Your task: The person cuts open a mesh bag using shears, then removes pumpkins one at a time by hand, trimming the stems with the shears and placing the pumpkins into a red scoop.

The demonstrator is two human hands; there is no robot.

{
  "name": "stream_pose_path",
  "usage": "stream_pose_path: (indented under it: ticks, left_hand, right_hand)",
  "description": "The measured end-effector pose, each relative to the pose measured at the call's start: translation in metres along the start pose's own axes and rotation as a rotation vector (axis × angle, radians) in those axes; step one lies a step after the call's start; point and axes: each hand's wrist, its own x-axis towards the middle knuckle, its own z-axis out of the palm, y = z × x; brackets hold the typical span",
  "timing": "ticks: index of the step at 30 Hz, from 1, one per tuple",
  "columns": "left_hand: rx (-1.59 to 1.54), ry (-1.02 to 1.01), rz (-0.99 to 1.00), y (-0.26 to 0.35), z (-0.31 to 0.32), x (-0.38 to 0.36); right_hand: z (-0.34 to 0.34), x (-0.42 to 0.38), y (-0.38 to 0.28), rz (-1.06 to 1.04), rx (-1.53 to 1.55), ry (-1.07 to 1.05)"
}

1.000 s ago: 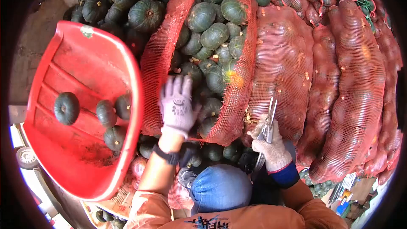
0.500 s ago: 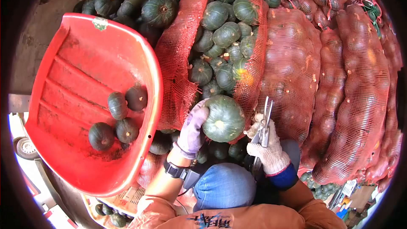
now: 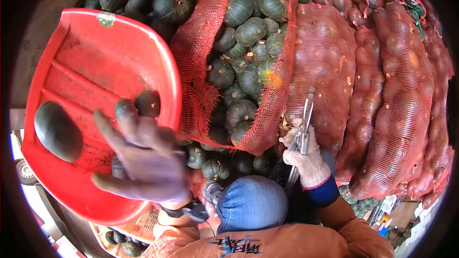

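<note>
Pumpkin (image 3: 58, 132), large, dark green, smooth-skinned, sits in our red plastic scoop-shaped basin (image 3: 105, 64), off to the left of our purple-gloved left hand (image 3: 153, 168), apart from its fingertips. Long axis slants from far left to near right. Left hand is the nearer one: fingers spread wide, nothing gripped, over smaller dark green pumpkins (image 3: 147, 103). Our off-white-gloved right hand (image 3: 310, 162) is closed round silver metal snips (image 3: 303, 139), blades forward, tips slightly parted. Slit red mesh sack (image 3: 195, 52) of pumpkins lies beyond, between both hands.

Green squashes (image 3: 147, 103) in red scoop (image 3: 103, 43)
</note>
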Motion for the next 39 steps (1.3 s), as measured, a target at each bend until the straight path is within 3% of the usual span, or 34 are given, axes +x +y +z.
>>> stream_pose_path:
  ticks: [1,3,4,5,8,10,11,15,19,22,23,26,27,30,31,34,36,39]
  left_hand:
    - [0.11,-0.215,-0.158,-0.008,-0.007,-0.001]
    - [0.543,-0.334,-0.485,-0.037,-0.02,0.0]
    - [0.865,-0.234,-0.644,-0.054,-0.025,0.003]
    - [1.021,-0.347,-0.762,-0.074,-0.053,0.009]
    - [1.646,-0.98,-1.047,-0.114,-0.113,0.005]
    - [1.722,-1.183,-0.874,-0.121,-0.131,-0.022]
    - [1.743,-1.204,-0.935,-0.118,-0.128,-0.025]
    - [1.771,-0.918,-0.781,-0.111,-0.13,-0.051]
    - [1.534,-0.877,-0.293,-0.105,-0.153,-0.073]
    - [1.256,-0.599,-0.739,-0.102,-0.155,-0.056]
    - [1.442,-0.753,-0.642,-0.106,-0.157,-0.045]
    - [1.761,-1.111,-0.851,-0.109,-0.144,-0.032]
    - [1.841,-1.151,-0.979,-0.111,-0.131,-0.032]
    - [1.815,-1.08,-1.108,-0.121,-0.123,-0.042]
    - [1.97,-1.151,-1.06,-0.118,-0.11,-0.047]
    - [1.968,-0.919,-0.905,-0.114,-0.118,-0.069]
    - [1.821,-0.859,-0.618,-0.108,-0.136,-0.074]
    - [1.811,-0.792,-0.352,-0.074,-0.134,-0.076]
  right_hand:
    - [0.0,0.001,-0.001,0.0,0.024,0.0]
    - [0.0,0.002,-0.001,0.015,0.077,0.002]
    - [-0.001,0.003,0.003,0.024,0.053,0.005]
    - [-0.002,0.006,0.008,0.031,0.028,0.007]
    - [0.002,0.005,0.013,-0.022,0.012,0.011]
    - [0.002,0.005,0.02,-0.035,-0.023,0.023]
    - [0.001,0.005,0.023,0.003,-0.068,0.031]
    - [0.006,0.003,0.024,0.121,-0.136,0.04]
    - [0.01,0.001,0.025,0.064,-0.035,0.022]
    - [0.013,0.001,0.026,0.081,0.016,0.027]
    - [0.013,0.001,0.026,0.103,0.027,0.027]
    - [0.012,-0.005,0.021,0.045,-0.041,-0.009]
    - [0.012,-0.005,0.026,0.033,0.001,-0.009]
    - [0.018,0.001,0.035,0.041,0.093,-0.018]
    - [0.023,0.001,0.032,0.079,0.097,-0.029]
    - [0.036,0.003,0.027,0.132,0.091,-0.071]
    - [0.043,0.001,0.022,0.108,-0.039,-0.067]
    - [0.036,-0.011,0.021,-0.131,-0.078,-0.082]
